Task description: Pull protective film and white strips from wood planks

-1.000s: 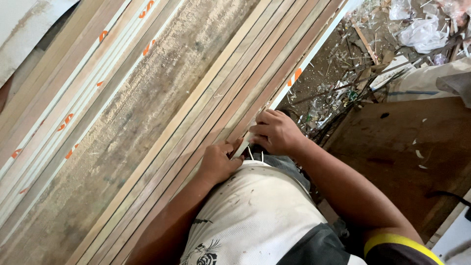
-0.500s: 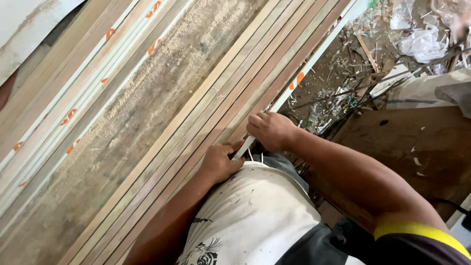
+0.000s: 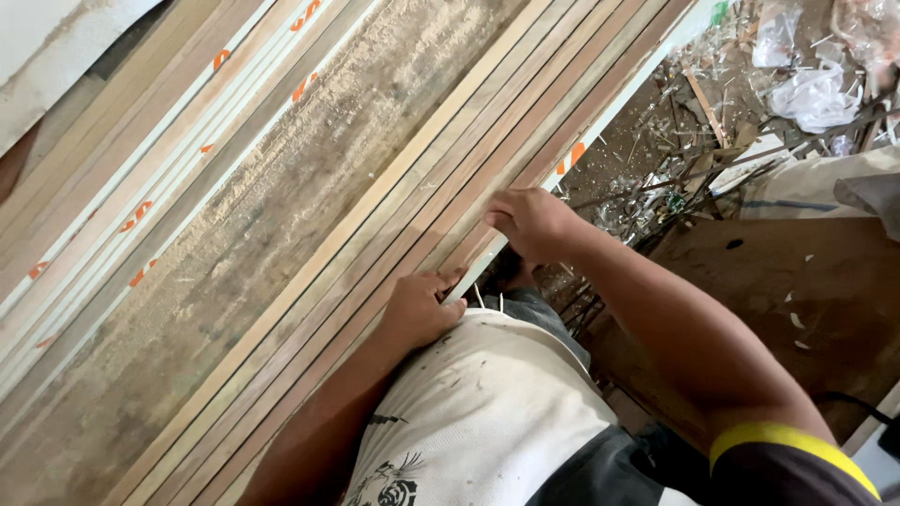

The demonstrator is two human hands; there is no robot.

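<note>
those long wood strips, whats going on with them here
A person leans over a row of long thin wooden strips lying side by side on a dusty wooden surface. The left hand presses on the strips near the person's body, and the right hand grips the edge of the outermost strip, a white-faced one with orange marks. A second stack of white-edged boards lies apart on the left. Scraps and plastic litter cover the floor.
</note>
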